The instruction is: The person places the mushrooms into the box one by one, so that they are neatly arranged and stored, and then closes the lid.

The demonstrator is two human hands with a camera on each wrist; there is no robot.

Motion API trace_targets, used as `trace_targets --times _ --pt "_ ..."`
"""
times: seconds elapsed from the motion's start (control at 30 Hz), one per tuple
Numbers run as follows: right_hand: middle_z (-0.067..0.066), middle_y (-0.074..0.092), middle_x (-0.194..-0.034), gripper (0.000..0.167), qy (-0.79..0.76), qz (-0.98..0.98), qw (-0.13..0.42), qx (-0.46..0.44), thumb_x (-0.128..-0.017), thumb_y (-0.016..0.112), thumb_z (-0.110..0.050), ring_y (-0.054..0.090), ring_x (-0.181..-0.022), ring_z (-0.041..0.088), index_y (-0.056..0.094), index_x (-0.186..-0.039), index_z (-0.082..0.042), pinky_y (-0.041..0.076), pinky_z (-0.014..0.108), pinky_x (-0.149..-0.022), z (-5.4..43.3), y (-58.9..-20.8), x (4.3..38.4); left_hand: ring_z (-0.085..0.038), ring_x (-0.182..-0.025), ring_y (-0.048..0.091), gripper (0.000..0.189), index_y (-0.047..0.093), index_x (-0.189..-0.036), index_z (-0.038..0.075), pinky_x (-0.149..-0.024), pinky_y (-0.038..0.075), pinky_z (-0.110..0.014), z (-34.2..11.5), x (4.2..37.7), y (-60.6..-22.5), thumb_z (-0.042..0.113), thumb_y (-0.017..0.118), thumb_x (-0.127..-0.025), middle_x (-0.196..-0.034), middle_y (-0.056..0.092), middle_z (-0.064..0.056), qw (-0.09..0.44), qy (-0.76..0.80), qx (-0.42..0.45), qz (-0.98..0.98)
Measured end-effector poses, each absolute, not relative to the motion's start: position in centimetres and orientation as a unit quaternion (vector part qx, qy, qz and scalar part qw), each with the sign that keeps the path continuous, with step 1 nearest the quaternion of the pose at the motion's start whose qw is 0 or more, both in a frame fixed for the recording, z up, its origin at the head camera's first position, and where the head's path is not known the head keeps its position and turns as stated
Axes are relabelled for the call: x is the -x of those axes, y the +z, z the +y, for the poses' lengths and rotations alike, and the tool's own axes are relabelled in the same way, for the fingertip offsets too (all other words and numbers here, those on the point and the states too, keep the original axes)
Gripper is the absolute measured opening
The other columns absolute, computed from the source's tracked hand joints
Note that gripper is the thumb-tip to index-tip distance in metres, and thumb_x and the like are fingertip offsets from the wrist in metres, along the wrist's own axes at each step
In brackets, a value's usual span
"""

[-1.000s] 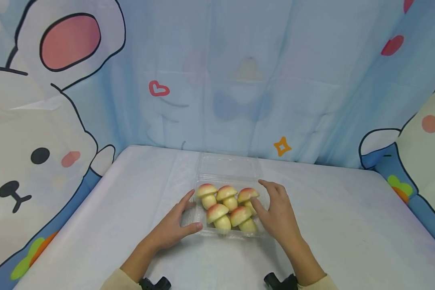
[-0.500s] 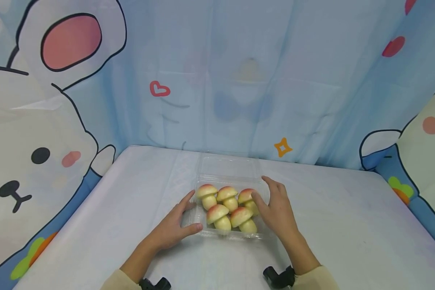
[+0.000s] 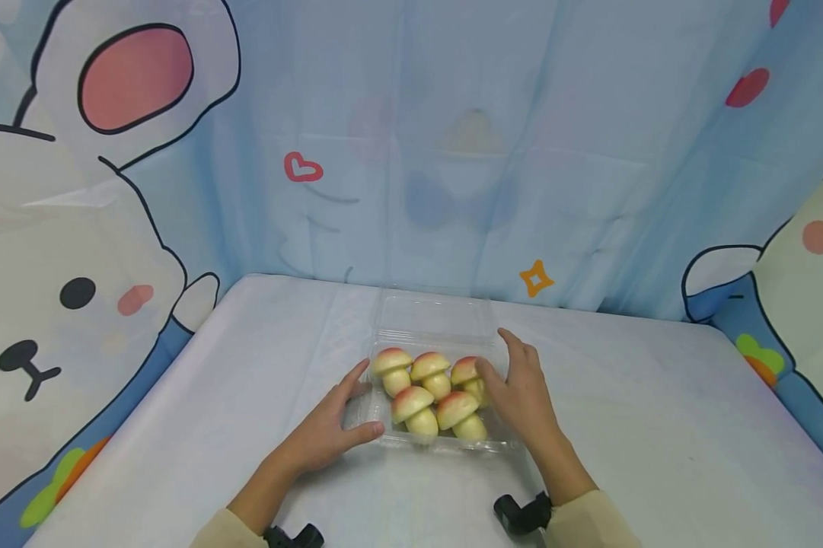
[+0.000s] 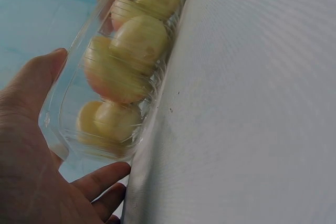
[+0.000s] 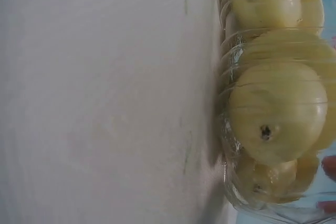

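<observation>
Several pale yellow, mushroom-shaped pieces with red-blushed caps [image 3: 414, 402] lie in two rows inside a clear plastic clamshell box [image 3: 445, 440]. Its clear lid [image 3: 432, 313] is folded back, away from the person. At the box's left side is the left hand [image 3: 325, 426], fingers along the side and thumb at the front corner; the left wrist view has its thumb against the rim. The right hand [image 3: 529, 403] is at the right side, thumb over the back right piece and index finger extended past the box. In the right wrist view, dark spots mark the rounded ends of the pieces [image 5: 278, 108].
A white cloth covers the table [image 3: 658, 411]. Behind it hangs a blue curtain [image 3: 582, 190] printed with cartoon animals. Black wrist mounts [image 3: 524, 514] show below both hands, at the beige sleeves [image 3: 589, 521].
The right hand has shifted slightly, its index finger moving away from the person and its wrist moving left. The left hand, box and pieces have hardly moved.
</observation>
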State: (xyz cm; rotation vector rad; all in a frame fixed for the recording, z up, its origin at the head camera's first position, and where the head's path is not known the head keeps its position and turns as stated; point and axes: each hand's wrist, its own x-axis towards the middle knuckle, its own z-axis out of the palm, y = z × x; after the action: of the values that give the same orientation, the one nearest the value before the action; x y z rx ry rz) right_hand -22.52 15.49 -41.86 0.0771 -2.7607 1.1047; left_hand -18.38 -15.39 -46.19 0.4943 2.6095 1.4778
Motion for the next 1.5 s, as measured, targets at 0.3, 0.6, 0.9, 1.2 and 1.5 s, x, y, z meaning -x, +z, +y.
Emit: trace_targets --times 0.3,0.6,0.9,1.2,1.5 --pt "0.031 0.038 -0.152 0.069 0.378 -0.921 0.083 -0.031 -0.106 0.055 -0.032 0.046 -0.136 0.048 0.026 -0.162 -0.003 0.041 0.063 -0.11 15.5 -42.2 23.6 -0.034 -0.15 0.039 0.096 0.016 -0.167 0.027 -0.12 0.026 -0.065 -15.4 18.4 -46.1 0.043 0.074 -0.093 -0.154 0.052 -0.011 0.047 0.482 -0.171 0.858" --pt "0.032 0.041 -0.153 0.07 0.417 -0.908 0.046 -0.007 -0.108 0.046 -0.037 0.049 -0.136 0.049 0.022 -0.163 -0.001 0.039 0.062 -0.112 15.6 -42.1 24.6 -0.035 -0.149 0.04 0.096 0.016 -0.168 0.025 -0.12 0.026 -0.066 -15.5 18.4 -46.1 0.043 0.074 -0.093 -0.153 0.053 -0.012 0.046 0.487 -0.175 0.855" --pt "0.031 0.039 -0.156 0.068 0.475 -0.88 -0.025 0.017 -0.111 0.037 -0.041 0.041 -0.143 0.048 0.02 -0.163 -0.002 0.035 0.062 -0.117 16.2 -42.2 25.7 -0.033 -0.151 0.038 0.096 0.016 -0.167 0.027 -0.122 0.025 -0.064 -15.4 18.5 -46.2 0.042 0.074 -0.093 -0.154 0.052 -0.011 0.049 0.488 -0.166 0.856" --pt "0.028 0.048 -0.144 0.06 0.506 -0.861 -0.046 0.02 -0.11 0.036 -0.027 0.056 -0.117 0.033 0.023 -0.163 0.0 0.047 0.047 -0.102 16.9 -42.4 26.6 -0.035 -0.15 0.039 0.096 0.017 -0.167 0.026 -0.12 0.027 -0.066 -15.3 18.5 -46.0 0.043 0.074 -0.093 -0.154 0.053 -0.012 0.044 0.479 -0.172 0.859" --pt "0.029 0.046 -0.147 0.059 0.517 -0.854 -0.05 0.024 -0.11 0.037 -0.022 0.054 -0.122 0.034 0.022 -0.164 -0.003 0.046 0.049 -0.106 16.9 -42.5 26.5 -0.033 -0.15 0.04 0.096 0.016 -0.167 0.027 -0.12 0.027 -0.065 -15.4 18.4 -46.1 0.044 0.074 -0.093 -0.154 0.053 -0.01 0.047 0.479 -0.173 0.859"
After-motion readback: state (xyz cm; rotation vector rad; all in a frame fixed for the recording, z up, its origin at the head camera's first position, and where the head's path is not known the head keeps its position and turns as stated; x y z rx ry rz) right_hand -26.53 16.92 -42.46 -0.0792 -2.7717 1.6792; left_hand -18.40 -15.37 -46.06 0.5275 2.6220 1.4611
